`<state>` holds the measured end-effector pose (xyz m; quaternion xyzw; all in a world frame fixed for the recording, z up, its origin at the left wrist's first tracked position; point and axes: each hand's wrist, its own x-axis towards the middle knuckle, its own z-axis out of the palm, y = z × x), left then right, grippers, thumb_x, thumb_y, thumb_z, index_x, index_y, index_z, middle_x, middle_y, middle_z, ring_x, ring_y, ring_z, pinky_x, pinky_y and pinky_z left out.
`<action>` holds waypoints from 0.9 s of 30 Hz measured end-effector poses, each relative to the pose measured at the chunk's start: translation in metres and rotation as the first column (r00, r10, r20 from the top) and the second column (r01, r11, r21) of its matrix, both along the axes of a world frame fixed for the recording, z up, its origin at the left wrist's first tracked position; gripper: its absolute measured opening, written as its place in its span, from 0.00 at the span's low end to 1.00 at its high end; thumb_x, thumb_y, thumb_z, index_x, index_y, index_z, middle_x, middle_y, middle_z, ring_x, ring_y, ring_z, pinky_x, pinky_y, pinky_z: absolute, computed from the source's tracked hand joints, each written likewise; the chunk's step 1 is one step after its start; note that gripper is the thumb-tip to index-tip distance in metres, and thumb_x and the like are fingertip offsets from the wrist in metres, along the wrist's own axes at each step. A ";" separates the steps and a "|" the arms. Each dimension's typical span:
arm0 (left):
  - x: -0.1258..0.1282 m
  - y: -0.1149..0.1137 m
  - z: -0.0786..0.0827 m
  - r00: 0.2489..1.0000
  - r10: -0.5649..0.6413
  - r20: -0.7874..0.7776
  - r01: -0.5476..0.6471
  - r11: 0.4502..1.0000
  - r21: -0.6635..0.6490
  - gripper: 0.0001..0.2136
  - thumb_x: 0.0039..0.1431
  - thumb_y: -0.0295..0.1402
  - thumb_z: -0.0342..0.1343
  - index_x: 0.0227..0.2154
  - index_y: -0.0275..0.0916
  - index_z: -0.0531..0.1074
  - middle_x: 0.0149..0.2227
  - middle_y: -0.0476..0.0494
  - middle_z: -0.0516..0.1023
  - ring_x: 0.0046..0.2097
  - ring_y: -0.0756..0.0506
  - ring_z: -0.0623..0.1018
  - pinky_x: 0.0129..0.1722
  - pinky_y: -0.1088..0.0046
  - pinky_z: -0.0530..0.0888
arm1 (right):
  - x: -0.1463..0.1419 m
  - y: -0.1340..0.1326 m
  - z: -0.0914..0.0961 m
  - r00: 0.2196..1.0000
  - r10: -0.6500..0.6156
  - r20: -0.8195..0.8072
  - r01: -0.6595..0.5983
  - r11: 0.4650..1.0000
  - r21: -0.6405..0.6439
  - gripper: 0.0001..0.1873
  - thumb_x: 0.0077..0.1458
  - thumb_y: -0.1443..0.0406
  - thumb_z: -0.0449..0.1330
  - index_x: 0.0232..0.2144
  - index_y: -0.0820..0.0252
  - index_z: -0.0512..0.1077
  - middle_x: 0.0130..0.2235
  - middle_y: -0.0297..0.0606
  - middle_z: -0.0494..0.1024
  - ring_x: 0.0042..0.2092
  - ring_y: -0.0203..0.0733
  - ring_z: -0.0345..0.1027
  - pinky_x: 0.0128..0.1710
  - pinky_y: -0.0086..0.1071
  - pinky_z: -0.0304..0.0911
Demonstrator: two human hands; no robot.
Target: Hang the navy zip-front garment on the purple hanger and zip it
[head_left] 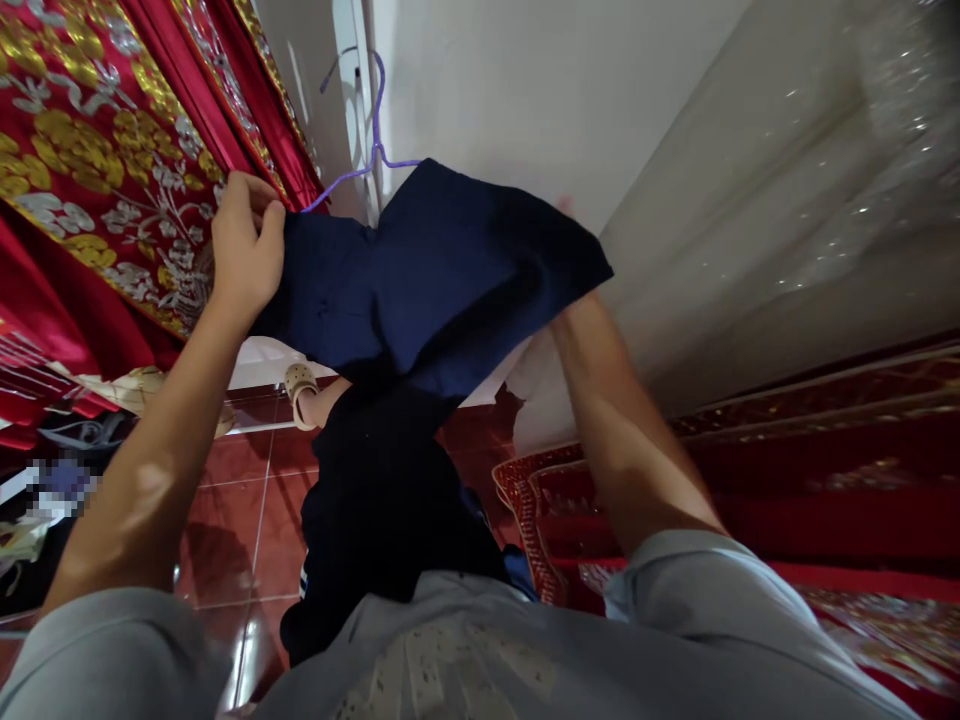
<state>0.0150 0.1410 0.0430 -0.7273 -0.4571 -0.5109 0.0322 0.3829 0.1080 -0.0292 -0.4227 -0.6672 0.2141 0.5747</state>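
A dark navy garment (450, 270) hangs spread out in front of me on a purple wire hanger (377, 110). Its exact kind I cannot make out. My left hand (249, 235) is closed on the garment's left edge, with thumb and fingers bent together. At the garment's right side, my right hand (566, 206) is almost wholly hidden behind or inside the cloth. Only a blurred bit of it shows past the upper edge, and the wrist comes out below, so its fingers cannot be judged. The hanger's hook rises beside a narrow white upright (363, 60).
Red cloth with gold and silver embroidery (97, 150) hangs at the left. Clear plastic sheeting (787, 250) covers the right side, above red trimmed fabric (840, 500). Below are a red tiled floor (225, 530) and a beige clog (301, 392) on a foot.
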 end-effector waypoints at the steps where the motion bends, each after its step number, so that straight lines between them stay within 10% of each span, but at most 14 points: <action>1: -0.005 0.000 0.001 0.999 0.030 -0.013 -0.030 0.999 -0.015 0.17 0.66 0.50 0.56 0.37 0.40 0.67 0.37 0.50 0.71 0.39 0.49 0.67 0.45 0.69 0.65 | 0.000 -0.004 0.005 0.994 0.068 -0.087 -0.074 0.995 -0.071 0.35 0.73 0.48 0.38 0.29 0.59 0.75 0.22 0.32 0.78 0.30 0.33 0.74 0.35 0.25 0.74; 5: 0.000 0.004 0.007 1.000 0.019 -0.025 -0.021 0.996 -0.087 0.15 0.65 0.45 0.59 0.32 0.39 0.66 0.33 0.52 0.70 0.36 0.51 0.67 0.46 0.69 0.68 | -0.010 -0.019 0.024 0.862 0.154 -0.482 -0.272 0.944 -0.185 0.15 0.62 0.56 0.62 0.31 0.60 0.77 0.30 0.41 0.82 0.43 0.46 0.80 0.49 0.43 0.75; 10: 0.033 -0.026 0.033 0.928 -0.359 -0.097 0.370 0.918 0.140 0.21 0.67 0.55 0.55 0.41 0.40 0.73 0.49 0.46 0.79 0.54 0.45 0.77 0.59 0.63 0.72 | -0.023 -0.040 0.040 0.767 0.087 -0.636 -0.097 0.995 0.020 0.12 0.54 0.58 0.68 0.36 0.59 0.76 0.38 0.44 0.81 0.54 0.52 0.75 0.56 0.47 0.72; 13: 0.045 -0.055 0.051 0.920 -0.390 -0.030 0.385 0.889 0.247 0.20 0.66 0.54 0.56 0.39 0.40 0.77 0.50 0.46 0.80 0.56 0.42 0.78 0.62 0.58 0.71 | -0.033 -0.070 0.039 0.846 -0.084 -0.526 0.144 0.987 0.075 0.10 0.60 0.54 0.63 0.36 0.53 0.76 0.42 0.39 0.79 0.55 0.49 0.73 0.58 0.43 0.69; 15: 0.052 -0.072 0.057 0.883 -0.437 0.170 0.438 0.898 0.032 0.21 0.69 0.51 0.51 0.41 0.37 0.77 0.46 0.44 0.81 0.51 0.42 0.82 0.60 0.54 0.73 | -0.050 -0.098 0.034 0.945 -0.082 -0.315 0.143 0.975 0.173 0.12 0.64 0.53 0.59 0.37 0.50 0.76 0.40 0.36 0.77 0.52 0.48 0.73 0.56 0.43 0.69; 17: 0.057 -0.088 0.057 0.807 -0.442 0.392 0.556 0.793 -0.250 0.20 0.72 0.44 0.46 0.46 0.33 0.75 0.47 0.42 0.81 0.53 0.42 0.82 0.61 0.53 0.73 | -0.071 -0.122 0.028 0.993 0.118 0.014 -0.118 0.966 0.231 0.14 0.64 0.50 0.59 0.42 0.49 0.77 0.39 0.36 0.77 0.46 0.48 0.74 0.50 0.43 0.71; 21: 0.048 -0.121 0.041 0.777 -0.308 0.549 0.593 0.649 -0.476 0.13 0.64 0.28 0.52 0.49 0.36 0.75 0.37 0.45 0.80 0.37 0.50 0.83 0.48 0.65 0.81 | -0.102 -0.132 0.018 0.713 0.508 0.484 -0.646 0.744 0.170 0.29 0.59 0.40 0.59 0.54 0.49 0.73 0.45 0.40 0.78 0.43 0.47 0.74 0.43 0.42 0.72; 25: 0.018 -0.150 0.024 0.847 -0.343 0.405 0.509 0.308 -0.804 0.09 0.63 0.38 0.58 0.43 0.47 0.80 0.21 0.51 0.66 0.15 0.56 0.57 0.14 0.77 0.63 | -0.098 -0.088 0.005 0.899 0.250 0.361 -0.376 0.862 0.341 0.22 0.66 0.46 0.55 0.56 0.46 0.73 0.54 0.42 0.75 0.59 0.52 0.67 0.61 0.50 0.62; 27: 0.005 -0.159 0.022 0.876 -0.353 0.329 0.438 0.294 -0.850 0.09 0.63 0.43 0.59 0.39 0.48 0.81 0.19 0.52 0.61 0.16 0.56 0.54 0.13 0.79 0.52 | -0.090 -0.059 -0.008 0.954 0.096 0.285 -0.188 0.930 0.315 0.23 0.64 0.48 0.57 0.56 0.47 0.72 0.59 0.43 0.72 0.65 0.56 0.60 0.65 0.55 0.55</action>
